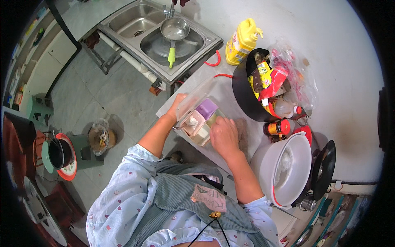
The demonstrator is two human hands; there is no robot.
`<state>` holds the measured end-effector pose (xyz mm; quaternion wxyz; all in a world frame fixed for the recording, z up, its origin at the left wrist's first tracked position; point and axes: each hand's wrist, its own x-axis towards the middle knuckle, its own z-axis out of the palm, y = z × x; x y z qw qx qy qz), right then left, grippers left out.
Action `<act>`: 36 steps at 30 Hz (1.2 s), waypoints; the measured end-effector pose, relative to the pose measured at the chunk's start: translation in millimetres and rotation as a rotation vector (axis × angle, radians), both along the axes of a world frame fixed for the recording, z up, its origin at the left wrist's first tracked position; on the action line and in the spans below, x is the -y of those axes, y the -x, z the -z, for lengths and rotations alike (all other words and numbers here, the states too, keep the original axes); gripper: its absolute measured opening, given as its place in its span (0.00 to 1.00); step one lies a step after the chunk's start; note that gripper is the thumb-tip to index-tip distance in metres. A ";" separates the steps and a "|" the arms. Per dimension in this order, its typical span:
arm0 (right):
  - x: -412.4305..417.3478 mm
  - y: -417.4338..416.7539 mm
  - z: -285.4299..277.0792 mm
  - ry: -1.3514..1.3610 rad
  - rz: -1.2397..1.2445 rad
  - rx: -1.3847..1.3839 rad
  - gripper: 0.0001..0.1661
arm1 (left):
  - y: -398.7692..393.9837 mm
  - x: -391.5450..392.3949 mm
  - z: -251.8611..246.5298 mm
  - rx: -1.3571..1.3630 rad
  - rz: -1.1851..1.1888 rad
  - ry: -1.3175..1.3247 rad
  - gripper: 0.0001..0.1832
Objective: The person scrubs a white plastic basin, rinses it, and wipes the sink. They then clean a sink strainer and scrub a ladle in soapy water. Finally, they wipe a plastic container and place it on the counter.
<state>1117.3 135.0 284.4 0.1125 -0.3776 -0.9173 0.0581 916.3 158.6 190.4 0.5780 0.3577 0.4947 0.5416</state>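
Observation:
A clear plastic seasoning box [202, 142] sits at the front edge of the counter, with its clear lid [194, 98] tilted up on the left. Inside are a purple compartment [207, 108] and a pink compartment [193, 123] that holds white matter. What looks like a utensil handle sticks out at the box's left corner. My left hand [178, 103] is against the lid's outer side, its fingers mostly hidden. Over the box's right side, my right hand [224, 134] curls its fingers around the rim; the fingertips are out of sight. A brown cloth [243, 139] lies beside it.
Beyond the counter [189, 89] is a steel double sink [213, 40] with a green-handled pan [175, 29]. Red chillies [218, 58], a yellow pump bottle [240, 43], a black bin of packets [243, 92], a sauce jar [276, 127] and a white bucket [265, 166] line the right.

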 end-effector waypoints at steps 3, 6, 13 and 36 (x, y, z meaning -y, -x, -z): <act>2.9 0.7 -1.3 -0.021 -0.010 -0.026 0.03 | -1.0 1.1 0.9 0.069 -0.026 0.033 0.12; 5.2 1.5 -5.6 0.023 0.015 -0.010 0.02 | 2.0 0.4 0.5 0.013 0.010 -0.019 0.12; 7.1 -10.5 -27.5 0.153 0.220 -0.167 0.10 | 16.5 -14.9 34.4 -0.292 0.071 -0.349 0.10; 38.3 -272.8 -85.6 0.090 0.669 0.029 0.16 | 65.6 95.7 -120.4 -0.117 -0.620 -0.527 0.08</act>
